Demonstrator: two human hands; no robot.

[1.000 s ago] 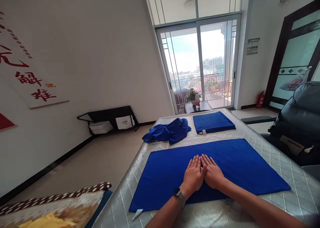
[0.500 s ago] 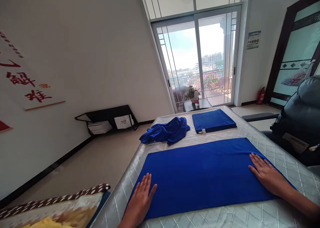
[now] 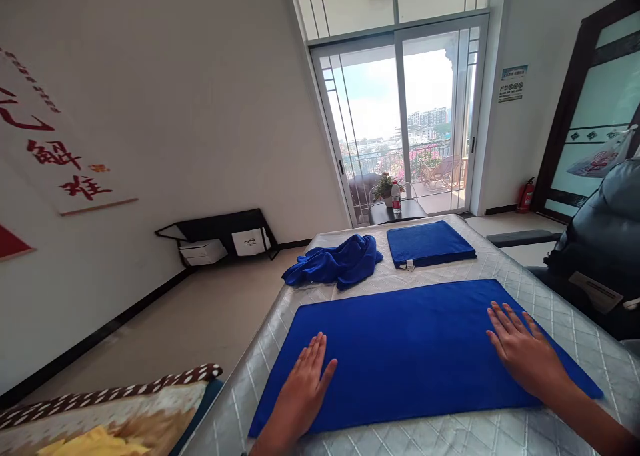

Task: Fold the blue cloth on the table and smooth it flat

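A blue towel lies spread out flat on a quilted mattress. Over its left part is my left hand, open, palm down with the fingers extended. My right hand is open above the towel's right part, fingers a little apart. Neither hand grips anything; whether the palms touch the cloth I cannot tell. Beyond the spread towel, a neat stack of folded blue towels with a white tag sits at the right. To its left is a crumpled heap of blue cloth.
A small dark table with a plant and a bottle stands past the mattress, before the glass doors. At the right is a dark padded chair. Bedding with a dotted edge lies lower left. A black rack stands by the wall.
Both hands have moved inward over the spread towel, the left one to the right and slightly farther away, the right one to the left. The small crease near the right hand looks smoother.
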